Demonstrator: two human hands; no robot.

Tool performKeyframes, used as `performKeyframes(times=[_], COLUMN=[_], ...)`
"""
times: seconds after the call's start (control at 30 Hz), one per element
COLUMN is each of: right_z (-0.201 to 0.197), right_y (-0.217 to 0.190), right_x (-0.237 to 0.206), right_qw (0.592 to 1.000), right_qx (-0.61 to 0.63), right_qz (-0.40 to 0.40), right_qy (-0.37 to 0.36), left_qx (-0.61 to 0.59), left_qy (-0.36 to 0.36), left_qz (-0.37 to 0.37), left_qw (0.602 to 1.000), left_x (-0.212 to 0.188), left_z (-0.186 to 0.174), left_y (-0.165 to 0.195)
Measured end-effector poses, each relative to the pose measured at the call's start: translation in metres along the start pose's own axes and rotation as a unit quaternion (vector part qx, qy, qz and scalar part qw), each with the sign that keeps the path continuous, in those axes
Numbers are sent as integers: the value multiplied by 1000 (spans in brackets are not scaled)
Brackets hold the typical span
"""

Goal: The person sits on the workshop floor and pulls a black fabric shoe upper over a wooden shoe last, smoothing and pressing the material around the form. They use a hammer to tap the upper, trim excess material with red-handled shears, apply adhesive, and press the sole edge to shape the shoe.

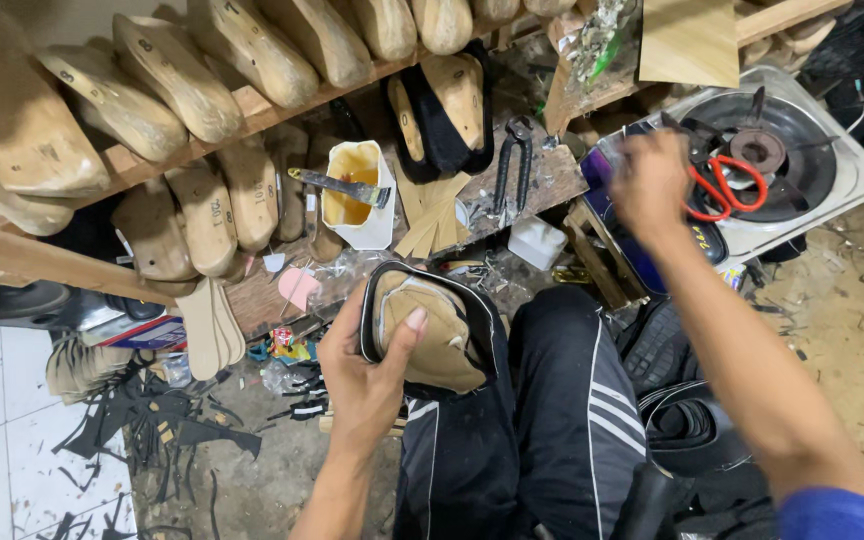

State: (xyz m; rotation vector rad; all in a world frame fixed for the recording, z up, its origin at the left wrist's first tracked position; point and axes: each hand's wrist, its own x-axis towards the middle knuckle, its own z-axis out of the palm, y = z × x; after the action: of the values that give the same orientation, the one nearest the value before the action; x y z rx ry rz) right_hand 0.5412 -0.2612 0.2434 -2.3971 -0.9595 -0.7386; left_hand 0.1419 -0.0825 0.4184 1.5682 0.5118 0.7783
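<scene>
Shoe on the lap, hand at the scissors

Shoe work fills what we see from above. Our left hand [367, 370] has its grip clamped on a black shoe upper stretched over a tan last [432, 325], thumb pressed on the sole side, resting over the black trousers [552, 400]. Our right hand [652, 185] reaches out to the red-handled scissors [717, 190] lying on a gas stove [832, 160]; it is blurred, so we cannot tell whether its grip is apart or together. Wooden lasts [162, 80] line the shelf, with a white glue pot [357, 195] and black pincers [514, 160] below.
</scene>
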Motion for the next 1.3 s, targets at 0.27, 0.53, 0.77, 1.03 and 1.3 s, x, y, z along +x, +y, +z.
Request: performKeyframes(times=[0.27, 0.53, 0.77, 1.03, 1.3], right_z=[116, 90, -113, -299, -337], right_y=[-96, -105, -133, -183, -200], right_x=[41, 51, 43, -4, -24], right_qw=[973, 870, 705, 636, 651], right_qx=[107, 412, 654, 624, 527], right_qz=[142, 246, 203, 218, 212], right_qy=[-149, -116, -186, -398, -504], left_qx=[-58, -49, -44, 3, 9], left_qy=[-29, -31, -61, -103, -107], left_qz=[-4, -7, 41, 120, 152], left_qw=[998, 998, 996, 987, 983], left_x=[3, 6, 12, 2, 19], left_z=[0, -3, -1, 17, 19], left_y=[3, -1, -4, 9, -7])
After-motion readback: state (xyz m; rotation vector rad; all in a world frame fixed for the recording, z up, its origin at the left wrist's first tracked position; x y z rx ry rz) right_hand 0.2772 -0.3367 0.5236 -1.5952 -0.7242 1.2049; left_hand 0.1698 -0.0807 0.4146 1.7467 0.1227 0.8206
